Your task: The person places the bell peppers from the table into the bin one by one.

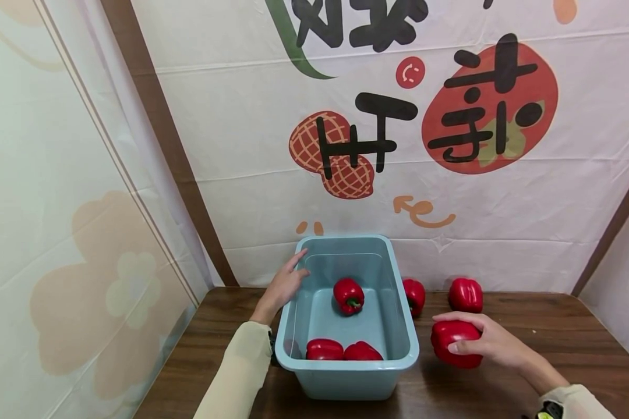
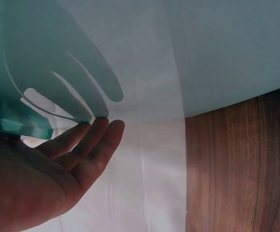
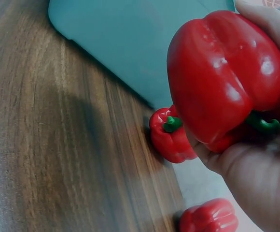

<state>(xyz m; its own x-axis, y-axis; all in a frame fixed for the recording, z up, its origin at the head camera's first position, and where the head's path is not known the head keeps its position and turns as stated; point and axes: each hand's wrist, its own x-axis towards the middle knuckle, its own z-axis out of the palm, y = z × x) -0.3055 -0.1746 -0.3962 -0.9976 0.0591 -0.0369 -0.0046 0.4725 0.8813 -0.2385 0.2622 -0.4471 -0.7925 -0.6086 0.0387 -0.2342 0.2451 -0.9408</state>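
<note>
A light blue plastic bin (image 1: 350, 378) stands on the wooden table, holding one red bell pepper (image 1: 348, 295) mid-floor and two more red bell peppers (image 1: 325, 349) at its near end. My left hand (image 1: 285, 285) rests at the bin's left rim, thumb and index finger reaching over the edge. In the left wrist view, several nearly straight fingers (image 2: 101, 140) touch the outer wall. Right of the bin, my right hand (image 1: 495, 340) grips a red bell pepper (image 3: 227, 77) above the table, fingers and thumb around it. Its green stem shows in the right wrist view.
Two other red bell peppers lie on the table: one (image 1: 414, 295) against the bin's right side, another (image 1: 465, 295) farther right near the back. A printed cloth (image 1: 251, 174) hangs directly behind the table (image 1: 545, 326), and a second cloth (image 1: 84, 233) hangs on the left.
</note>
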